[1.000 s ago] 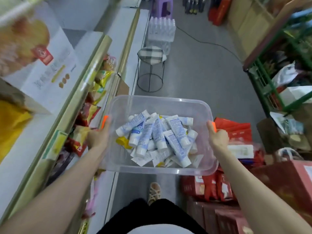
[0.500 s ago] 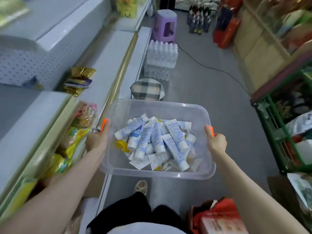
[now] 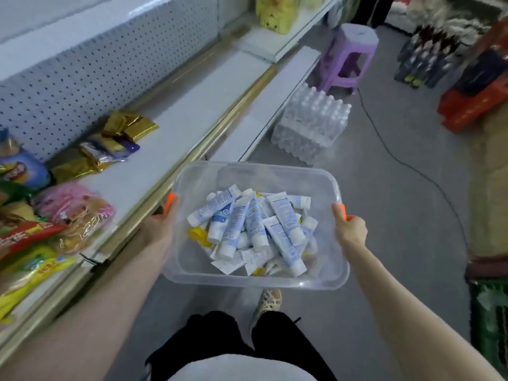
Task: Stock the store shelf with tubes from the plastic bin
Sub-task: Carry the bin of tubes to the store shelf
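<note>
Both hands are wrapped tight on the plastic bin (image 3: 255, 281), left hand (image 3: 159, 229) and right hand (image 3: 350, 232) at opposite ends. The shelf (image 3: 176, 127) sits off to the left, so the left hand's closer. Tubes (image 3: 253, 229) are piled loose between them.

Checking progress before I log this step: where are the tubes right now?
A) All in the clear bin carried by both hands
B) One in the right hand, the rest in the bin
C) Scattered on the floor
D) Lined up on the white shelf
A: the tubes lie piled inside the clear bin, whose rim the left hand and right hand grip on opposite sides.
</note>
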`<state>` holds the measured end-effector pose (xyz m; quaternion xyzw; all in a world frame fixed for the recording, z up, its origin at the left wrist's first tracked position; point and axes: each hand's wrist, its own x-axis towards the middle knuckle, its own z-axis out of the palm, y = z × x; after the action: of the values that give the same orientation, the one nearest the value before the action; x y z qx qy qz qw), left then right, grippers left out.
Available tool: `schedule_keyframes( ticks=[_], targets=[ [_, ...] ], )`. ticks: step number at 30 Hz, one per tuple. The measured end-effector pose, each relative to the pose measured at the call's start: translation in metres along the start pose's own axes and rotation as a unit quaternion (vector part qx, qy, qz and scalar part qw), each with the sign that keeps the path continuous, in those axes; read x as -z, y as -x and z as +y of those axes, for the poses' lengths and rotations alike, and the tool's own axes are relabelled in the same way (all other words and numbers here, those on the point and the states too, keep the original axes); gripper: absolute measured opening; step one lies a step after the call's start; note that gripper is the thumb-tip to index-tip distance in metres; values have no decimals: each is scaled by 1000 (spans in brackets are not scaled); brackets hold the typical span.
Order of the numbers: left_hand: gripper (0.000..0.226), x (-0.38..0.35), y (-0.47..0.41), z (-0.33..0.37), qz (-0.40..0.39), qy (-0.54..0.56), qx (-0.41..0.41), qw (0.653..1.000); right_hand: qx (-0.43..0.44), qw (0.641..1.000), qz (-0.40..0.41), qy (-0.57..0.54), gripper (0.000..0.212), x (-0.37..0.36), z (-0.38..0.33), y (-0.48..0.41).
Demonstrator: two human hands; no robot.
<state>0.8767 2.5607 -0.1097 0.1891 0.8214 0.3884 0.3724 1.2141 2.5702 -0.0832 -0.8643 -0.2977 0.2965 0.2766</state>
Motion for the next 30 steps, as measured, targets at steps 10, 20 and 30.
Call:
schedule_keyframes(
  ticks=[10,20,30],
  targets=[
    [104,-107,-60,-9,71,23,173,982,116,974,-154,120,58,-59,-121,-189],
    [74,-167,-45,47,174,57,282,942,183,914,-278,232,56,-143,-193,-291],
    [68,-236,-36,35,259,103,367,888,251,809,-392,359,55,-224,-240,-362]
  ],
)
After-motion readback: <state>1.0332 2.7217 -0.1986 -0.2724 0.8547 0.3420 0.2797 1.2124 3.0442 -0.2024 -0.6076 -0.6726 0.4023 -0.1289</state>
